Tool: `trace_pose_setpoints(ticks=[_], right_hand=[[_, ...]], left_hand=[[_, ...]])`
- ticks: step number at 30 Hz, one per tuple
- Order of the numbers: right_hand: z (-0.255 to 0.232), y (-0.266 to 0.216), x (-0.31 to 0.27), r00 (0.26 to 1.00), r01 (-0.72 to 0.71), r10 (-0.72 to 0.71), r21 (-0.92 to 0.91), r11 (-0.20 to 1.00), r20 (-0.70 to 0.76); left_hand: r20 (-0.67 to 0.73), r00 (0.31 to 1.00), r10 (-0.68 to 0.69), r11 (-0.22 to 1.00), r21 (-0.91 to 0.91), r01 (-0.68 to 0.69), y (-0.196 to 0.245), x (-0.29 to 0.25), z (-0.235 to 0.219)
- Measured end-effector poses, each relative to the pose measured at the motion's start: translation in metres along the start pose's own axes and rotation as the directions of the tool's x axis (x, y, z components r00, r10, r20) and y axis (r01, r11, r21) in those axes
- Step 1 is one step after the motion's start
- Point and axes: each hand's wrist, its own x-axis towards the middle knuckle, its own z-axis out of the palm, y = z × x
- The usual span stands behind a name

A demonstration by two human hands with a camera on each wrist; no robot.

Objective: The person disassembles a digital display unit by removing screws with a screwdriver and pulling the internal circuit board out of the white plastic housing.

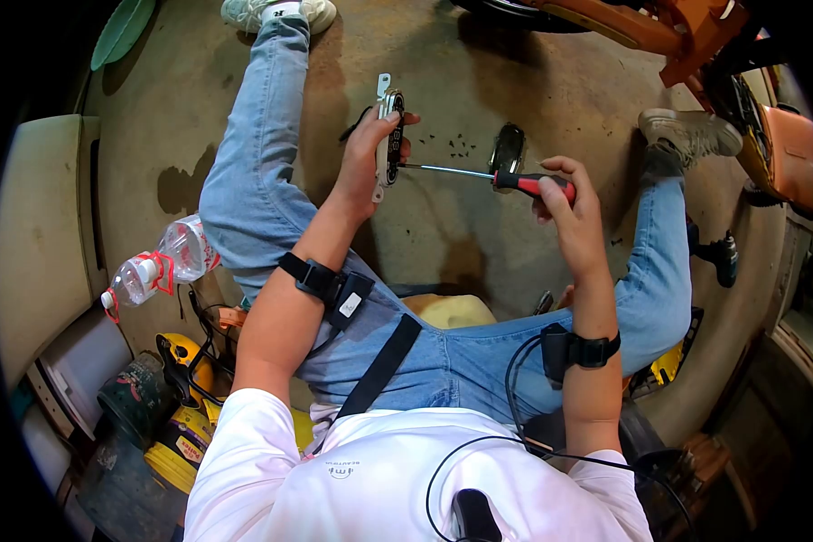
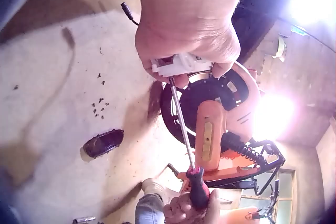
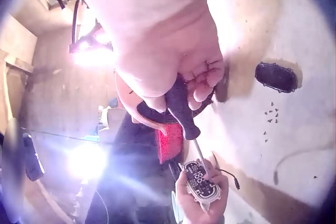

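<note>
My left hand [image 1: 363, 163] grips a digital instrument display [image 1: 395, 135] with a pale casing, a black face and white printed symbols. A short black cable with a plug [image 3: 231, 178] hangs from it. In my right hand [image 1: 576, 217] is a screwdriver [image 1: 515, 182] with a red-and-black handle, held at the handle with the thumb along it. Its long metal shaft points left, and the tip is right at the display's lower end in the head view. On the floor between the hands lie several small screws [image 1: 461, 144] and a dark oval cover [image 1: 509, 149].
An orange scooter [image 1: 632, 36] stands at the upper right. A black drill [image 1: 721, 257] lies by the right leg. Clear plastic bottles [image 1: 181, 253] with red trim lie at the left, above yellow tools [image 1: 185, 361]. A green basin [image 1: 122, 32] is at the upper left.
</note>
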Motion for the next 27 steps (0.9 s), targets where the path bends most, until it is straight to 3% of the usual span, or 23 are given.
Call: trace_pose_setpoints(ticks=[1, 2, 3, 7, 9, 10, 12, 13, 15, 16, 18, 19, 21, 22, 24, 25, 27], right_hand=[[0.001, 0.005, 0.001, 1.000, 0.000, 0.000, 0.000, 1.000, 0.000], [0.003, 0.013, 0.003, 0.977, 0.215, -0.215, 0.011, 0.977, -0.014], [0.006, 0.015, 0.003, 0.907, 0.420, -0.419, 0.019, 0.907, -0.029], [0.007, 0.005, 0.001, 0.928, 0.373, -0.372, 0.030, 0.927, -0.032], [0.002, -0.005, 0.000, 1.000, -0.009, 0.009, 0.035, 0.999, 0.012], [0.002, -0.001, 0.000, 1.000, -0.008, 0.008, 0.036, 0.999, 0.010], [0.005, 0.009, 0.000, 0.975, 0.218, -0.217, 0.031, 0.975, -0.050], [0.006, 0.010, -0.001, 0.975, 0.219, -0.217, 0.031, 0.975, -0.050], [0.011, 0.008, -0.001, 0.920, 0.390, -0.388, 0.039, 0.920, -0.051], [0.010, 0.009, 0.000, 0.919, 0.392, -0.390, 0.039, 0.919, -0.052], [0.007, 0.011, 0.004, 0.978, 0.202, -0.198, 0.082, 0.976, -0.060], [0.006, 0.009, 0.004, 0.978, 0.205, -0.201, 0.081, 0.975, -0.063], [0.002, 0.003, 0.003, 0.999, -0.039, 0.042, 0.079, 0.996, -0.032], [0.000, 0.006, 0.004, 0.998, -0.029, 0.032, 0.072, 0.997, -0.047], [0.002, 0.021, 0.006, 0.945, 0.316, -0.319, -0.045, 0.948, -0.075], [0.004, 0.024, 0.008, 0.937, 0.348, -0.346, 0.116, 0.930, -0.035], [0.006, 0.016, 0.005, 0.948, 0.317, -0.320, 0.122, 0.940, 0.001]], left_hand=[[-0.001, 1.000, -0.002, 1.000, 0.003, 0.002, 0.000, 0.000, 0.000], [-0.002, 1.000, -0.005, 1.000, 0.007, 0.005, 0.001, 0.000, 0.000], [-0.002, 1.000, -0.005, 1.000, 0.007, 0.005, 0.001, -0.001, 0.000], [0.003, 1.000, -0.016, 1.000, 0.012, 0.016, 0.002, -0.001, 0.001], [0.000, 1.000, -0.016, 1.000, 0.012, 0.016, 0.002, -0.001, 0.002], [-0.006, 1.000, -0.010, 1.000, 0.005, 0.010, 0.003, -0.001, 0.002], [-0.011, 1.000, -0.003, 1.000, -0.004, 0.003, 0.003, -0.002, 0.004], [-0.017, 1.000, -0.007, 1.000, -0.011, 0.007, 0.004, -0.002, 0.004], [-0.022, 1.000, -0.010, 1.000, -0.018, 0.010, 0.003, -0.002, 0.004], [-0.012, 1.000, -0.010, 1.000, 0.004, 0.011, 0.002, -0.002, 0.002], [0.001, 1.000, -0.008, 1.000, 0.028, 0.008, 0.002, -0.001, 0.001], [-0.016, 1.000, -0.006, 1.000, 0.020, 0.007, 0.002, -0.001, 0.002], [-0.019, 1.000, -0.001, 1.000, 0.008, 0.001, 0.003, -0.002, 0.003], [-0.022, 1.000, 0.001, 1.000, -0.001, -0.001, 0.004, -0.003, 0.004], [-0.037, 0.999, -0.022, 0.999, -0.029, 0.021, 0.001, -0.003, 0.004], [-0.029, 0.999, -0.043, 0.999, -0.027, 0.042, 0.000, -0.002, 0.002], [-0.065, 0.997, -0.048, 0.998, -0.039, 0.046, -0.001, -0.002, 0.004]])
